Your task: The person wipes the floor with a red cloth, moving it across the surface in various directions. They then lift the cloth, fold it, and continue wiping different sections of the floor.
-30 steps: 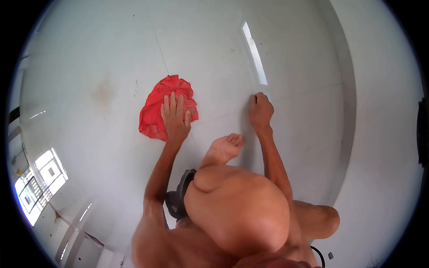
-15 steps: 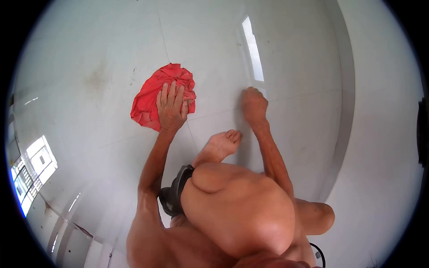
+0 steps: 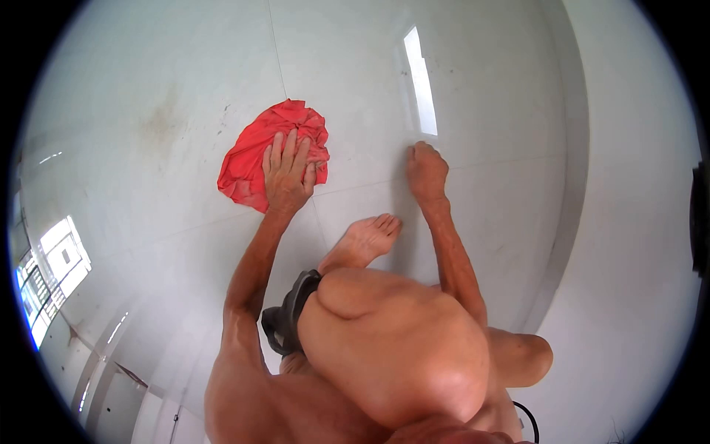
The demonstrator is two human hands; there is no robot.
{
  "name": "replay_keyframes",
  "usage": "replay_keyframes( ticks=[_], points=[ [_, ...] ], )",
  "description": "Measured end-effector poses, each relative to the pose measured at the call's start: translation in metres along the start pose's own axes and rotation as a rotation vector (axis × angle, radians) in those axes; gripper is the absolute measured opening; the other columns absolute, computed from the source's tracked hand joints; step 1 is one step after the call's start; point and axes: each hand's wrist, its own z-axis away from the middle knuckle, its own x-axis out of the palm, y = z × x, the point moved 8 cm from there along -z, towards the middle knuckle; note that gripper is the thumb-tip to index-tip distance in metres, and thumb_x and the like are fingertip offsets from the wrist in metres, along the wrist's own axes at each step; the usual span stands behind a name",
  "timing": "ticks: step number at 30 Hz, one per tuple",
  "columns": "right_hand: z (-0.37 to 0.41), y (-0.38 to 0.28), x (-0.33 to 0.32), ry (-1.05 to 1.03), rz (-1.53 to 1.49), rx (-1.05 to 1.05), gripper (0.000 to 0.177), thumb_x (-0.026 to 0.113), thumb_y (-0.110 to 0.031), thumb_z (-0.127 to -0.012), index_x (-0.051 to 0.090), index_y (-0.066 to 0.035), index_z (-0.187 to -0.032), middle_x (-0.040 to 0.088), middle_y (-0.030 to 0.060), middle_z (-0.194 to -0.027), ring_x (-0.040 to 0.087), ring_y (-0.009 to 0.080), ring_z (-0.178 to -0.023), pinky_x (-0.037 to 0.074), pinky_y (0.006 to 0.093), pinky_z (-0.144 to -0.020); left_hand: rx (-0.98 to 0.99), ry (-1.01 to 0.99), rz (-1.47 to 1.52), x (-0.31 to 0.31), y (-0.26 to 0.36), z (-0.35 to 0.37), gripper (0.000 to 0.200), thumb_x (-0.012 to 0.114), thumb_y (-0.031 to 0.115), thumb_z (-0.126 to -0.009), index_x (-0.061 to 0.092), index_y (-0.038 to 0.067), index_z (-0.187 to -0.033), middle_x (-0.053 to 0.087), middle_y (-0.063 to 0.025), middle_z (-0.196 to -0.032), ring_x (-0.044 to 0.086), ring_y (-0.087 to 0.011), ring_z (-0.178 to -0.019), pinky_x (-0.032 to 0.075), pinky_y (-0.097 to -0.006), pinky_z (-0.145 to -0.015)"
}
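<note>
A crumpled red cloth lies spread on the pale tiled floor. On its right part rests my left hand, palm down with the fingers stretched out and somewhat apart. To the right, my right hand is curled into a fist on or just above the floor, with its fingers folded under. I see nothing in it, though the palm side is hidden. My bare foot stands on the floor between and below the two hands.
A pale wall curves along the right side. Brownish smudges mark the floor left of the cloth. A bright window shows at the far left. My bent knee sticks out at the lower right.
The cloth and both hands appear slightly farther right in view, along with the floor lines, and the hands keep their shapes. The window at the left sits a little lower left.
</note>
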Motion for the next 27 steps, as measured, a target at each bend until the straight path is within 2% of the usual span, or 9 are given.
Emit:
replay_keyframes(
  ticks=[3, 6, 9, 12, 15, 18, 21, 24, 27],
  points=[
    [-0.001, 0.012, -0.001, -0.070, -0.086, 0.136, 0.002, 0.064, -0.008, -0.091, 0.063, -0.009, -0.089, 0.068, 0.0114, -0.097, 0.070, 0.0299, -0.092, 0.059, 0.0400, -0.069, 0.001, 0.001, -0.001, 0.002, 0.001, -0.003, 0.052, 0.068, 0.021, -0.095, 0.062, 0.008, -0.145, 0.051, -0.0147, -0.158, 0.042, -0.0402, -0.148, 0.036, -0.0557, -0.117],
    [0.003, 0.001, -0.001, 0.002, -0.009, -0.001, 0.007, 0.062, -0.011, -0.094, 0.062, -0.009, -0.087, 0.068, 0.0110, -0.092, 0.071, 0.0309, -0.087, 0.059, 0.0415, -0.068, -0.003, -0.013, -0.014, 0.001, 0.000, -0.001, 0.052, 0.070, 0.022, -0.094, 0.063, 0.008, -0.144, 0.052, -0.0141, -0.157, 0.042, -0.0396, -0.148, 0.036, -0.0554, -0.117],
    [0.001, 0.016, -0.004, 0.016, -0.148, 0.119, 0.010, 0.060, -0.012, -0.096, 0.062, -0.010, -0.086, 0.068, 0.0103, -0.092, 0.070, 0.0314, -0.087, 0.058, 0.0424, -0.069, -0.004, -0.002, -0.020, 0.002, 0.001, -0.003, 0.051, 0.071, 0.023, -0.093, 0.064, 0.009, -0.142, 0.052, -0.0131, -0.156, 0.043, -0.0384, -0.147, 0.036, -0.0549, -0.117],
    [0.003, -0.001, -0.006, 0.082, -0.073, -0.057, 0.013, 0.059, -0.014, -0.098, 0.062, -0.010, -0.086, 0.068, 0.0111, -0.089, 0.070, 0.0332, -0.082, 0.057, 0.0443, -0.068, 0.000, 0.001, -0.023, 0.001, 0.000, -0.001, 0.051, 0.071, 0.023, -0.093, 0.064, 0.009, -0.142, 0.053, -0.0133, -0.156, 0.042, -0.0384, -0.147, 0.036, -0.0548, -0.117],
    [0.000, 0.018, -0.004, 0.001, -0.173, 0.165, 0.011, 0.059, -0.012, -0.097, 0.062, -0.010, -0.087, 0.068, 0.0108, -0.090, 0.069, 0.0329, -0.085, 0.057, 0.0446, -0.068, 0.002, 0.019, -0.013, 0.002, 0.001, -0.004, 0.051, 0.071, 0.023, -0.093, 0.064, 0.009, -0.142, 0.053, -0.0134, -0.156, 0.042, -0.0383, -0.148, 0.035, -0.0549, -0.117],
    [0.001, -0.002, -0.003, 0.054, -0.022, -0.036, 0.013, 0.058, -0.015, -0.098, 0.062, -0.009, -0.086, 0.067, 0.0107, -0.087, 0.069, 0.0342, -0.082, 0.057, 0.0465, -0.068, 0.002, 0.002, -0.018, 0.001, -0.001, -0.001, 0.051, 0.071, 0.023, -0.093, 0.064, 0.009, -0.142, 0.052, -0.0131, -0.156, 0.042, -0.0382, -0.148, 0.035, -0.0548, -0.117],
    [-0.003, 0.019, 0.002, 0.000, -0.167, 0.180, 0.007, 0.062, -0.012, -0.093, 0.063, -0.010, -0.086, 0.067, 0.0091, -0.092, 0.069, 0.0333, -0.086, 0.058, 0.0450, -0.068, -0.009, 0.001, -0.016, 0.003, 0.000, -0.005, 0.051, 0.071, 0.023, -0.093, 0.064, 0.009, -0.142, 0.052, -0.0128, -0.157, 0.042, -0.0380, -0.148, 0.035, -0.0546, -0.117],
    [-0.001, -0.004, -0.001, 0.070, -0.105, -0.084, 0.005, 0.067, -0.010, -0.089, 0.062, -0.010, -0.086, 0.068, 0.0096, -0.092, 0.070, 0.0336, -0.085, 0.058, 0.0457, -0.068, -0.005, -0.020, -0.027, 0.002, -0.002, -0.001, 0.051, 0.071, 0.023, -0.093, 0.064, 0.009, -0.142, 0.052, -0.0127, -0.157, 0.042, -0.0377, -0.148, 0.035, -0.0544, -0.118],
    [-0.008, -0.005, 0.008, -0.030, -0.151, 0.062, 0.010, 0.070, -0.005, -0.083, 0.062, -0.009, -0.086, 0.068, 0.0102, -0.091, 0.070, 0.0328, -0.087, 0.058, 0.0449, -0.069, -0.005, 0.006, -0.020, 0.005, -0.002, -0.004, 0.051, 0.070, 0.024, -0.093, 0.064, 0.010, -0.142, 0.051, -0.0127, -0.158, 0.041, -0.0374, -0.149, 0.034, -0.0544, -0.118]
  ],
)
